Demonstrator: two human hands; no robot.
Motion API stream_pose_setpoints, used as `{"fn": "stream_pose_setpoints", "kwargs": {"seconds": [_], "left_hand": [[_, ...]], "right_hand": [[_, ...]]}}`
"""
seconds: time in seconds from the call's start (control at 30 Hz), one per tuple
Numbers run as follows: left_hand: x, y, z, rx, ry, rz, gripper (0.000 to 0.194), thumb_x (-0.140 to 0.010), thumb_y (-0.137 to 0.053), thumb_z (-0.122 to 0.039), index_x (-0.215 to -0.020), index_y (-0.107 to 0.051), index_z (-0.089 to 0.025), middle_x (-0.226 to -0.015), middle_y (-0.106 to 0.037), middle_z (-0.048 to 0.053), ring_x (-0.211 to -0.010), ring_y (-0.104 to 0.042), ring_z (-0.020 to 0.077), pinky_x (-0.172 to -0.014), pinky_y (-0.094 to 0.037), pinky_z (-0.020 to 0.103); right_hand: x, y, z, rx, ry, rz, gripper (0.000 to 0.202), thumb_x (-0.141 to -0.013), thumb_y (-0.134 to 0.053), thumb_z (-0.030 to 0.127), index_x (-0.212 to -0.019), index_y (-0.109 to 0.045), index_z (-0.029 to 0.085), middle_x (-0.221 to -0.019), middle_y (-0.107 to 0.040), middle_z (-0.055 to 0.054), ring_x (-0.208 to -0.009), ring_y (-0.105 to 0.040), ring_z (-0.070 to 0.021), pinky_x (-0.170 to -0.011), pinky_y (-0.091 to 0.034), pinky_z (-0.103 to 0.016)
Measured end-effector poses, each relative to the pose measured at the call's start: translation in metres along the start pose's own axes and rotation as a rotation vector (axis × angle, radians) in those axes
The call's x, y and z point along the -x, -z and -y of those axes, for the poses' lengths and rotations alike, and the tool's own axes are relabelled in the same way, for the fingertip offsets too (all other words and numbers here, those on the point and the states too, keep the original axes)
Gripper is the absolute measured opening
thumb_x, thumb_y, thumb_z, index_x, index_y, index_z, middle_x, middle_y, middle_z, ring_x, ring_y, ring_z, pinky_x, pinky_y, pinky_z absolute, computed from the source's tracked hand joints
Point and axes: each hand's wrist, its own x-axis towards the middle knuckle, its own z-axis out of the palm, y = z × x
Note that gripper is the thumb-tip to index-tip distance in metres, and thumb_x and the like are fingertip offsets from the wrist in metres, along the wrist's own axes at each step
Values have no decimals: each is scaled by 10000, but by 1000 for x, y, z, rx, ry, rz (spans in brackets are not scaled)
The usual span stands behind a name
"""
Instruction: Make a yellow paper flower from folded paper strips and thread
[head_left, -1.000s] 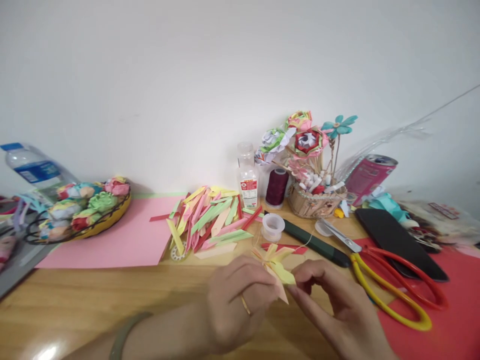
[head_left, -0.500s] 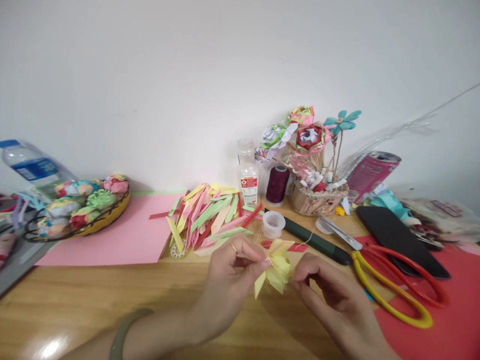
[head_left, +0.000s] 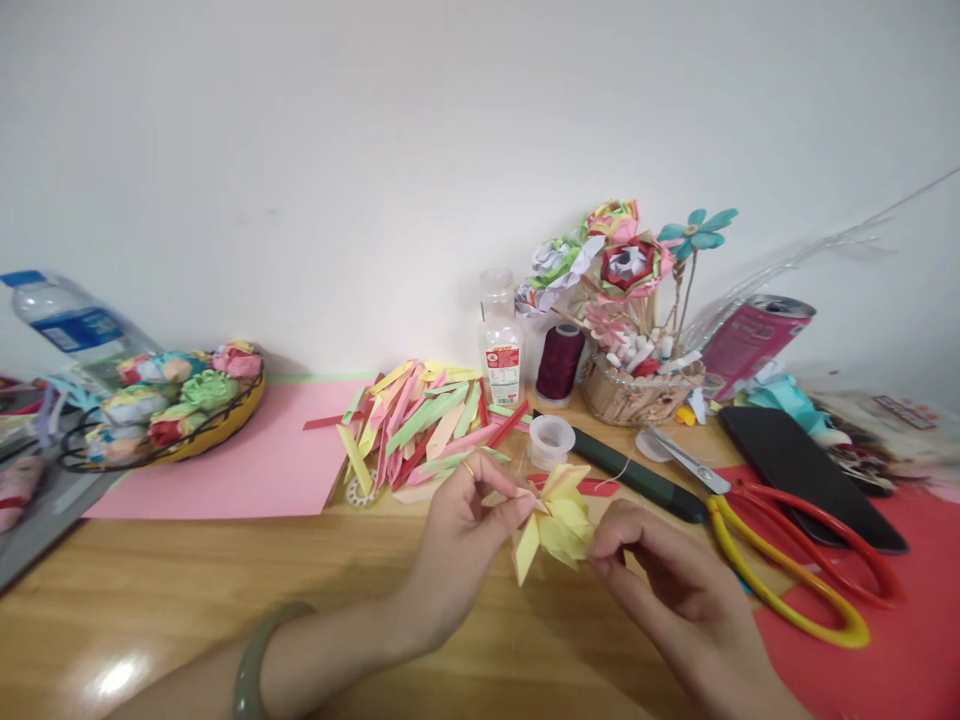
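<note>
Between my hands is a yellow paper flower with pointed petals, held above the wooden table. My left hand pinches its pinkish base between thumb and forefinger. On the flower's other side, my right hand has thumb and forefinger pressed together at the edge of a petal; whether they grip the petal or something thin beside it is hard to make out. Just behind the flower lie a red paper strip and a small clear plastic cup. Scissors with red and yellow handles rest to the right.
Folded paper strips are heaped behind my left hand. At the back stand a clear bottle, a maroon thread spool and a basket of paper flowers. A dark green cutter and black phone lie rightward.
The view has shifted slightly, so most things sit a little higher and further right. The flower is turned a little, with both hands still at it.
</note>
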Motion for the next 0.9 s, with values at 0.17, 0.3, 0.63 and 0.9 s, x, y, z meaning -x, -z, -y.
{"fn": "stream_pose_setpoints", "kwargs": {"seconds": [0.17, 0.3, 0.63, 0.9], "left_hand": [[-4, 0, -1, 120, -23, 61, 219, -735, -649, -241, -670, -456, -161, -726, -509, -14, -773, -572, 132, -676, -482, 259], [-6, 0, 3, 194, -3, 147, 233, -728, -658, -247, -676, -449, -156, -790, -488, -12, -738, -574, 108, -635, -507, 236], [-10, 5, 6, 147, 130, 262, 169, -738, -627, -223, -729, -470, -159, -762, -566, 5, -747, -556, 119, -685, -460, 254], [-7, 0, 2, -141, 154, 194, 182, -707, -655, -264, -830, -574, -156, -775, -601, 12, -690, -551, 121, -662, -438, 251]], "right_hand": [[-3, 5, -9, -65, -70, -266, 65, -797, -567, 315, -823, -566, 255, -752, -566, 8, -685, -545, -139, -588, -471, -215], [-14, 10, -10, -89, -175, -301, 235, -791, -551, 422, -951, -598, 257, -980, -630, -34, -901, -592, -201, -723, -505, -287], [-16, 10, 0, -159, -319, 39, 244, -769, -561, 427, -883, -634, 225, -784, -687, -11, -674, -632, -176, -599, -514, -278], [-6, 4, -4, 349, 171, -62, 212, -790, -561, 275, -997, -592, 243, -944, -679, -50, -864, -640, -209, -725, -527, -327]]}}
